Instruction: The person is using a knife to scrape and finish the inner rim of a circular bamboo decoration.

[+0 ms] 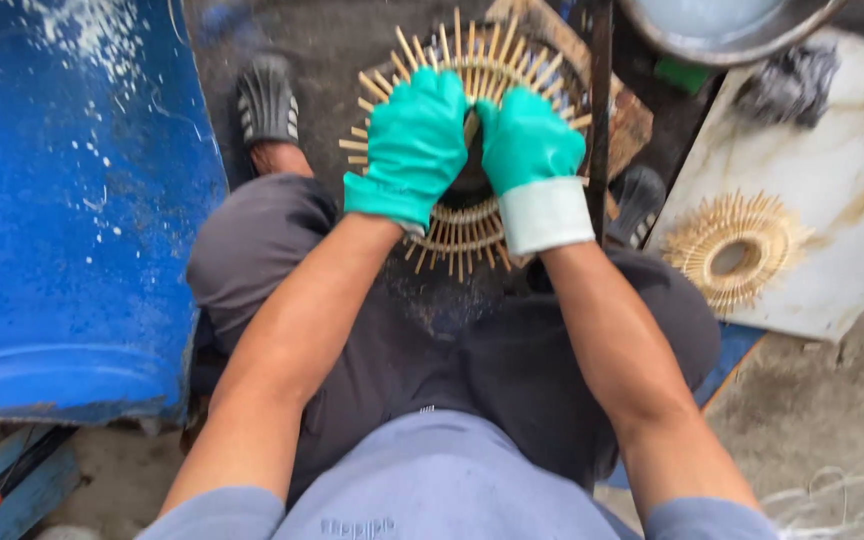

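Note:
A round sunburst frame of pale bamboo sticks point(472, 225) lies in front of my knees. Both my hands wear green rubber gloves and press together over its dark centre. My left hand point(414, 145) covers the frame's left half, fingers curled down onto it. My right hand point(527, 140) grips the middle beside it, with a white cuff at the wrist. The frame's centre is hidden under the gloves; sticks fan out around them.
A second sunburst frame point(734, 252) rests on a pale marbled board point(852, 170) at the right. A blue barrel point(62, 200) fills the left. A metal basin point(727, 30) sits top right. My feet in black sandals point(267, 100) flank the work.

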